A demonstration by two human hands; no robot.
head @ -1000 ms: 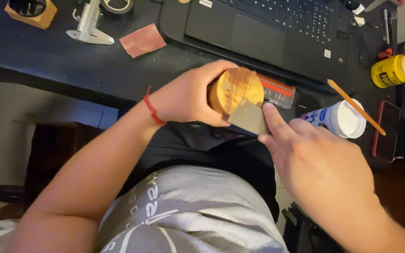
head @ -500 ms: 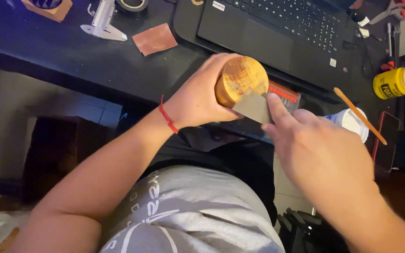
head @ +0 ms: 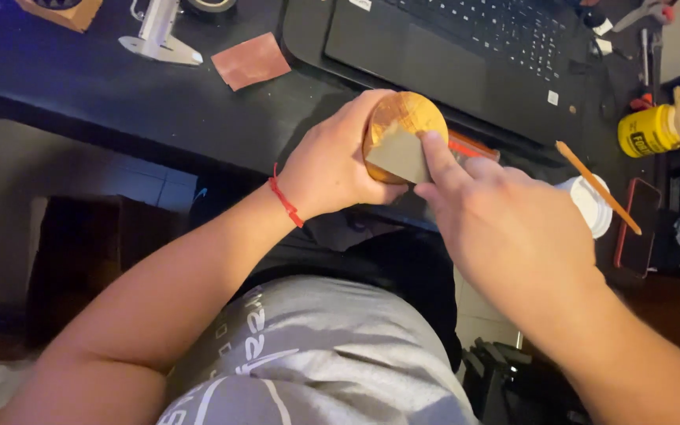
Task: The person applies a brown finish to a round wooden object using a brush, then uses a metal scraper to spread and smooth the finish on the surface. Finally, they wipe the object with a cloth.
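The left hand is wrapped snugly around a round wooden piece, fingers curled about its side, holding it just off the near edge of the black desk. The right hand comes in from four o'clock, index finger stretched out and pressing a grey square of sandpaper flat on the disc's face, the other fingers loosely folded.

The sheet covers the lower half of the face; the upper half, toward twelve o'clock, shows bare with a light, dusty look, so I'd judge the sanding well underway but not finished. How smooth the hidden part is I can't tell from here.

At ten o'clock a reddish spare sheet lies on the desk. At one o'clock sits the laptop, and at three o'clock a yellow glue bottle and a thin wooden stick resting on a white tub.
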